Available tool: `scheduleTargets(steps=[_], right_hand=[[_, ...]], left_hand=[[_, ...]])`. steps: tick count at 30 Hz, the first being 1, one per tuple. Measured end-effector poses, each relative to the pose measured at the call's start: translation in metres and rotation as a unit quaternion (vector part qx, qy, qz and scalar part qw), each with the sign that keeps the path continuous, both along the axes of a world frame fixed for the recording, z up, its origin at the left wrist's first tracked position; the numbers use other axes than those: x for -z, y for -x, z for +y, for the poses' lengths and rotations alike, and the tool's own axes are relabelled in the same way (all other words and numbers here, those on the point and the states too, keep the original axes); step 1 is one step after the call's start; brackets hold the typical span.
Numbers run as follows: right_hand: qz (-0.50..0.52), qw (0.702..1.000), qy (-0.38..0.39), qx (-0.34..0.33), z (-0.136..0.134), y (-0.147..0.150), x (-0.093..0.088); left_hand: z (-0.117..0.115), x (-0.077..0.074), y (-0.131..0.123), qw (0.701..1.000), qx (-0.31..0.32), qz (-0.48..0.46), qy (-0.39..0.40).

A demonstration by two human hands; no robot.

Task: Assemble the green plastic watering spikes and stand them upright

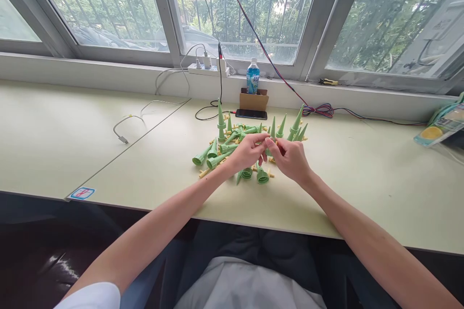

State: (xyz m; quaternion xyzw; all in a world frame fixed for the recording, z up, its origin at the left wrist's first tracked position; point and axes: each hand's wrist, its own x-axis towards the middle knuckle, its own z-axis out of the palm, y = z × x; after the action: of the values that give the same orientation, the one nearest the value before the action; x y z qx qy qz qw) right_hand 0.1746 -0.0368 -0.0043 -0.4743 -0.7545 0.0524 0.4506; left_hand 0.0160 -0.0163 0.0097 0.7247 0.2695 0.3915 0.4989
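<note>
Green plastic cones (232, 147) are heaped mid-table (362, 178), small yellow pegs (203, 173) scattered among them; several cones stand upright behind, most lie loose, so much is judged left. One small piece is pinched between left hand (248, 153) and right hand (288, 157), fingertips closed and meeting above the heap's near edge. A bottle (253, 76) is noted behind.

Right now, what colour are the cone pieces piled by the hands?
Light green cones, clearest in the head view.
</note>
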Motion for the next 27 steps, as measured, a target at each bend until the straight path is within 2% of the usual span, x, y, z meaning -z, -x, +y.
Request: scheduleTargets(steps=[18,23,27], right_hand=[[-0.126,0.989,-0.064,0.028,-0.0001,-0.0032,0.0013],[-0.130,0.990,-0.057,0.024,-0.0004,-0.0025,0.0013],[-0.105,0.993,-0.037,0.023,-0.0021,0.0006,-0.0003]], left_hand=[[0.0018,0.0043,0.0024,0.999,-0.006,0.037,0.003],[0.0006,0.0032,0.0028,0.999,-0.009,0.046,0.007],[-0.0014,0.0012,0.0023,1.000,0.012,0.025,0.007]])
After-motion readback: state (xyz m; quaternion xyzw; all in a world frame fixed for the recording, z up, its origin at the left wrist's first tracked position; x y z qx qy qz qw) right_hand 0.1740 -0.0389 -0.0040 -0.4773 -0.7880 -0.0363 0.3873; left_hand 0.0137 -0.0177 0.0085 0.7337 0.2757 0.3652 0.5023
